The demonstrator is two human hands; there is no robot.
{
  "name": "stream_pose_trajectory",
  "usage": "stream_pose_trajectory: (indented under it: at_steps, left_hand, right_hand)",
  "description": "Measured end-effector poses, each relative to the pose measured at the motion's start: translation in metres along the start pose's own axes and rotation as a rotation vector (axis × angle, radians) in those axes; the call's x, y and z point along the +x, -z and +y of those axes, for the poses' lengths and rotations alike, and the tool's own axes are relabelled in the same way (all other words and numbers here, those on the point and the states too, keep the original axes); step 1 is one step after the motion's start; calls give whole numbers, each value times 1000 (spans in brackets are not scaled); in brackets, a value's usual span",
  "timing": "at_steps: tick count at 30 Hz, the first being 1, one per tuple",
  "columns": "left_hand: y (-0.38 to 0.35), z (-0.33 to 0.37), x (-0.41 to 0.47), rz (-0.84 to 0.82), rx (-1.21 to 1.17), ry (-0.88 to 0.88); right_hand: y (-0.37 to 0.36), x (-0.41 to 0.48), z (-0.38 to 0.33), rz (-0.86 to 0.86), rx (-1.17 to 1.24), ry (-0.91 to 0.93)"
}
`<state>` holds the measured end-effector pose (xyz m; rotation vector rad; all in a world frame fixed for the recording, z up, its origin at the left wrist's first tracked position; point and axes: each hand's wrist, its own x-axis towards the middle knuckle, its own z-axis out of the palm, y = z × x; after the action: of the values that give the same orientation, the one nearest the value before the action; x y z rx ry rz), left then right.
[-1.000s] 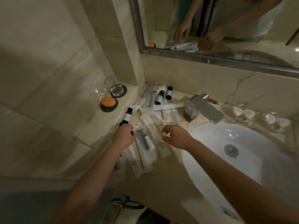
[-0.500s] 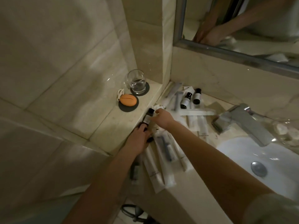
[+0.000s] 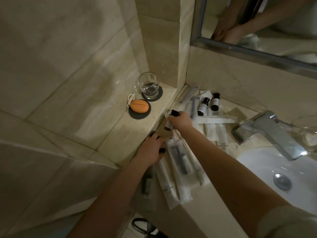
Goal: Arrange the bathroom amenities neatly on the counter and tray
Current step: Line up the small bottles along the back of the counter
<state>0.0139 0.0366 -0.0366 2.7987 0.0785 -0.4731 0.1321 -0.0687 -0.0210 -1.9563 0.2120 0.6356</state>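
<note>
My right hand (image 3: 181,120) grips a small dark bottle (image 3: 169,125) with a black cap, held just above the left edge of the marble counter (image 3: 199,205). Just below it, my left hand (image 3: 151,149) lies with curled fingers on the top ends of several white amenity packets (image 3: 167,183); whether it holds one is unclear. One packet shows a dark toothbrush (image 3: 180,160). Two more dark bottles (image 3: 202,106) (image 3: 215,102) lie among scattered packets near the back wall.
On a raised ledge (image 3: 120,134) to the left stand a drinking glass (image 3: 148,86) and an orange soap (image 3: 139,105), each on a dark coaster. A chrome faucet (image 3: 267,133) and white sink (image 3: 291,169) are at the right. A mirror (image 3: 257,23) hangs above.
The bottle has passed from my left hand to my right hand, which lifted it slightly toward the ledge. My left hand dropped onto the packets.
</note>
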Motion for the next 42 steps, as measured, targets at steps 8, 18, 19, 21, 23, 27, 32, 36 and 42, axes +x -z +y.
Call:
stream_pose_trajectory:
  at_steps: [8, 18, 19, 21, 23, 27, 32, 36, 42]
  left_hand:
    - [34, 42, -2, 270, -485, -16]
    - [64, 183, -6, 349, -640, -336]
    - [61, 199, -6, 339, -644, -373]
    - [55, 232, -5, 323, -637, -442]
    - [48, 267, -3, 299, -629, -511]
    - [30, 341, -2, 258, -616, -638]
    - [5, 427, -4, 169, -612, -720]
    - [-17, 478, 2, 118, -615, -756]
    - [-38, 533, 18, 99, -611, -799]
  right_hand:
    - [90, -56, 17, -40, 387, 40]
    - [208, -147, 61, 41, 348, 117]
    - [225, -155, 69, 85, 352, 119]
    - [259, -170, 86, 171, 392, 115]
    - [293, -185, 105, 240, 461, 115]
    - [357, -216, 145, 412, 550, 132]
    - [428, -252, 192, 608, 598, 150]
    - [478, -263, 231, 759, 652, 116]
    - [541, -242, 280, 931, 705, 28]
